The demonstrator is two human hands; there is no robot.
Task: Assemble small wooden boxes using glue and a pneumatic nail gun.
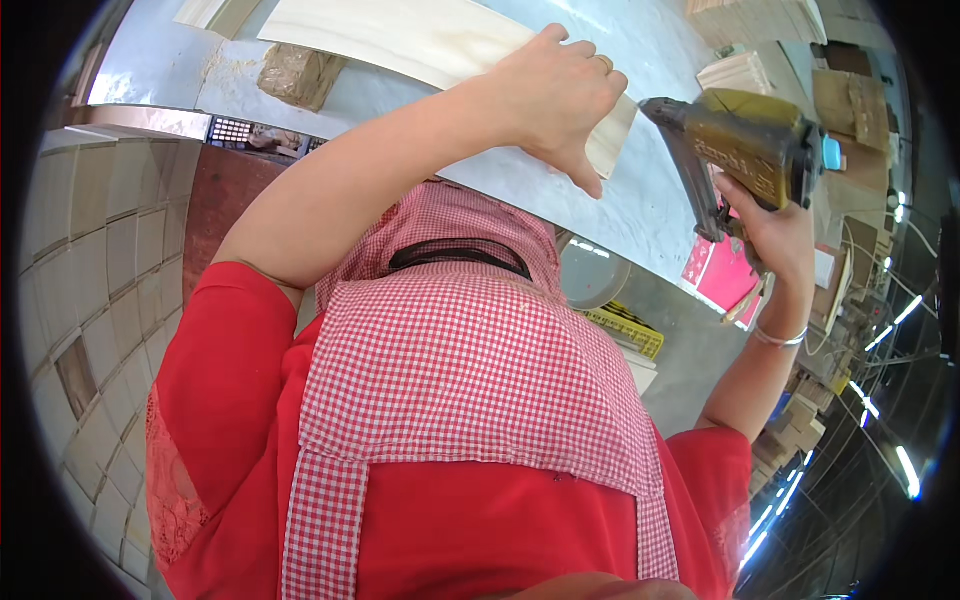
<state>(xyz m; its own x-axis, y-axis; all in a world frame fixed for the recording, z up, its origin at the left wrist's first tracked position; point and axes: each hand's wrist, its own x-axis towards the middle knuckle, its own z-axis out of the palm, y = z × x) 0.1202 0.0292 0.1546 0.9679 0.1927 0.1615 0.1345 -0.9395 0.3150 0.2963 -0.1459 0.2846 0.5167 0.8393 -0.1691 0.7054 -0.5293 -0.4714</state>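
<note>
A long pale wooden board (400, 40) lies along the worktable. My left hand (565, 100) grips it near its right end, with the thumb at the near edge and the fingers reaching toward the far edge. In my right hand (775, 235) is a nail gun (740, 145) with a dark olive body and a light blue fitting at its back. My fingers are wrapped around its handle, partly hidden behind the body. The gun's nose points left toward the board's end and is apart from it.
A block wrapped in brown tape (300, 75) sits on the pale blue tabletop (430, 125) at left. Stacked wood pieces (755, 20) stand at the far right. Below the table edge are a pink box (730, 275), a round pale basin (592, 272) and a yellow crate (630, 328). Stacked blocks (100, 230) line the left.
</note>
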